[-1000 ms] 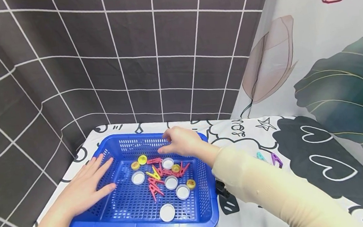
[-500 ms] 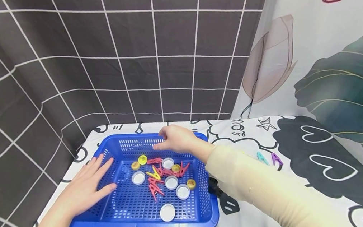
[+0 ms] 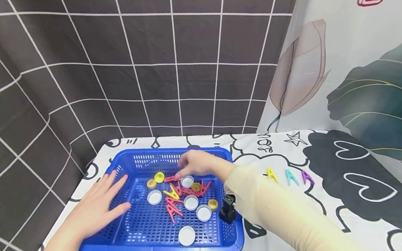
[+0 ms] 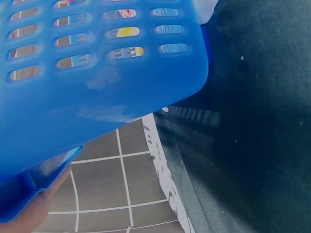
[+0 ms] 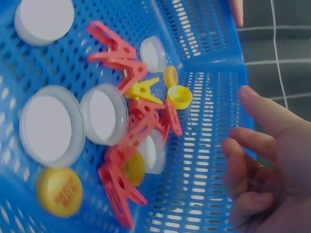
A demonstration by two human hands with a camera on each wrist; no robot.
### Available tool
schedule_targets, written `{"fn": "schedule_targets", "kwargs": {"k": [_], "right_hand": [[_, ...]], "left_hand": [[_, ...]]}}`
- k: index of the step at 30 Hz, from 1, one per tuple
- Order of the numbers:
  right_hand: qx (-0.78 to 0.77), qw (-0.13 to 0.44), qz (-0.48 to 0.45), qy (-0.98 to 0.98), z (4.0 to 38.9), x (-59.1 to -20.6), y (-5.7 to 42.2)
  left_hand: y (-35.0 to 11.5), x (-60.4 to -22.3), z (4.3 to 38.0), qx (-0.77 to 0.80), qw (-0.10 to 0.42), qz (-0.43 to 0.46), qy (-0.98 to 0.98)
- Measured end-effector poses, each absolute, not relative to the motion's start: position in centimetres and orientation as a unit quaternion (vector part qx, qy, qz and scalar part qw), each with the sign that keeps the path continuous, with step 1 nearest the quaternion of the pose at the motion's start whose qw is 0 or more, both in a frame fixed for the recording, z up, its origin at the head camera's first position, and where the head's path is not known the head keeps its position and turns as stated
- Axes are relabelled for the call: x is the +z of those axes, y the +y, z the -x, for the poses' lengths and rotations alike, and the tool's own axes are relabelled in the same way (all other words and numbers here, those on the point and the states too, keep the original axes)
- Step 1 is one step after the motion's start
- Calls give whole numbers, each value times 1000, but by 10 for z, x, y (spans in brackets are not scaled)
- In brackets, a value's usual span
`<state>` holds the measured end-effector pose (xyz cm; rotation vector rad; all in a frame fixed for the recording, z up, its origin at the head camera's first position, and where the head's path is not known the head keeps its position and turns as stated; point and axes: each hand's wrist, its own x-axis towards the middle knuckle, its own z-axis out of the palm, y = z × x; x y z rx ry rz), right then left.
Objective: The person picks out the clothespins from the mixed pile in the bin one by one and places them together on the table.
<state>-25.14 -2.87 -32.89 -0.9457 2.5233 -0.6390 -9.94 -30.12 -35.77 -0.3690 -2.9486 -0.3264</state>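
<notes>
A blue perforated basket holds several red clothespins, one yellow clothespin, several white-lined round caps and several yellow caps. My left hand rests on the basket's left rim, its fingers straight and spread. Low over the back of the basket is my right hand, its fingertips beside a red clothespin and a white-lined cap in the head view. In the right wrist view, the right hand has loosely bent fingers with nothing between them.
On the patterned cloth right of the basket lie a yellow clothespin, a teal clothespin and a purple clothespin in a row. A dark tiled-pattern curtain hangs behind. A black device sits at the right wrist.
My right hand has moved left, then lowered toward the clothespins in the basket. Its sleeve has uncovered the yellow clothespin on the cloth. My left hand stays on the rim.
</notes>
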Motion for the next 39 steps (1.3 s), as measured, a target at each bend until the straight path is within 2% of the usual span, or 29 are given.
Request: {"fn": "schedule_targets", "kwargs": {"k": [7,23,33,39], "right_hand": [[-209,229,322,895,249,-350,-33],[-93,245,346,901,248,-367,-46],[-39,216,377,900,244,-366,-51],[-101,214,389,890,241,-362,-53]], "left_hand": [[-301,-356,98,-106,74,123,-984],[-302,-356,100,-107,73,119,-984],[-301,-358,100,-105,76,120,-984],[-301,-358,100,-106,76,118,-984]]}}
